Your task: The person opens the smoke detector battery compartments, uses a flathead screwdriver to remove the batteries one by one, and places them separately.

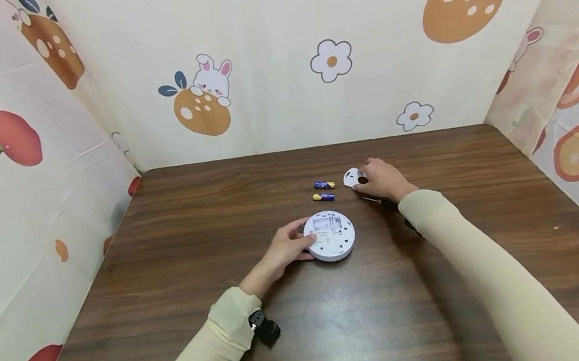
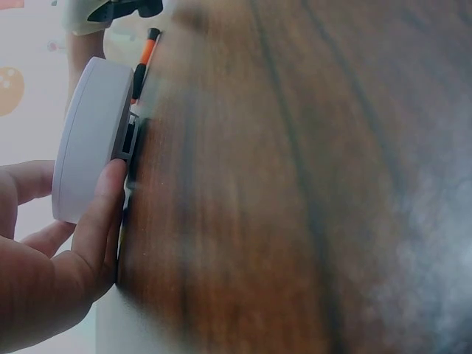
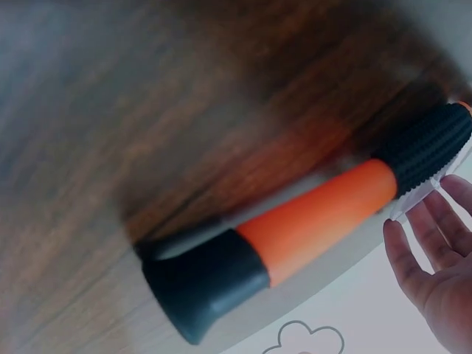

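Observation:
A round white device, like a smoke detector with a bare battery compartment on its upper face, is gripped at its left edge by my left hand. In the left wrist view the thumb presses its face while other fingers support the back. Farther off, my right hand holds the right side of a thin white plate that has dark holes. A screwdriver with an orange and black handle lies on the table below that hand, partly hidden by it in the head view.
Two blue and yellow batteries, an upper battery and a lower battery, lie left of the plate. The brown wooden table meets a printed cloth along its far edge, with more cloth at both sides.

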### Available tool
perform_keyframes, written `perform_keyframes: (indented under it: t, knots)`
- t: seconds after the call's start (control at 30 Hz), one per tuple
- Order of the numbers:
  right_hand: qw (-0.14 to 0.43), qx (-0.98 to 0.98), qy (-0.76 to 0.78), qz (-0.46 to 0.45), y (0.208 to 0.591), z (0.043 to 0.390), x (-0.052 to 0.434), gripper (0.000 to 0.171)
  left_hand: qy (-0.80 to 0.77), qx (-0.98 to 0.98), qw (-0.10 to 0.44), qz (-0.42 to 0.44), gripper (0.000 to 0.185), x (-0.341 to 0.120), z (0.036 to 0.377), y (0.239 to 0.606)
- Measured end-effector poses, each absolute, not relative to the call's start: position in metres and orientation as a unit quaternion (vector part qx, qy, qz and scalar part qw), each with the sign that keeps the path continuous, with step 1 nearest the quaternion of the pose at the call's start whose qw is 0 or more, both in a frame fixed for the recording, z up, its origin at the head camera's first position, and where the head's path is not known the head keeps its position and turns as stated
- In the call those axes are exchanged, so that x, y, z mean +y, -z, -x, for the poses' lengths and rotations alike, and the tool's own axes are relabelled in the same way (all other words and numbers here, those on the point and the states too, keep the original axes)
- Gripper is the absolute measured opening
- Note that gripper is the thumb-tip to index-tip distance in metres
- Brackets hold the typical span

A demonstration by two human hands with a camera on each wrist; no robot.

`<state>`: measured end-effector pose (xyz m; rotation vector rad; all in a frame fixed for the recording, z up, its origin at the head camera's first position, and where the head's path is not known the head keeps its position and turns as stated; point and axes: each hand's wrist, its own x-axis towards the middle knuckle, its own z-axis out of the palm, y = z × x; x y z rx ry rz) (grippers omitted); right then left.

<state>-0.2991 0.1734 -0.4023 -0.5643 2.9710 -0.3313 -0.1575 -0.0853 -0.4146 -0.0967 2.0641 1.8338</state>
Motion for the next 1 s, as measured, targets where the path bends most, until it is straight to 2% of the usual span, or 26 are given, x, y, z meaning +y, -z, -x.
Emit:
perform_keyframes:
  t: [0.67,1.0]
  knots:
    - [-0.036,0.967,0.140,0.212,0.398,0.265,0.171,0.050,-0.649,0.736,0.190,0.041,0.049,-0.086,0.155,0.410]
    - [-0.032,0.961,0.171,0.214,0.395,0.241,0.168,0.051,-0.653,0.730,0.199,0.038,0.051,-0.085,0.154,0.411]
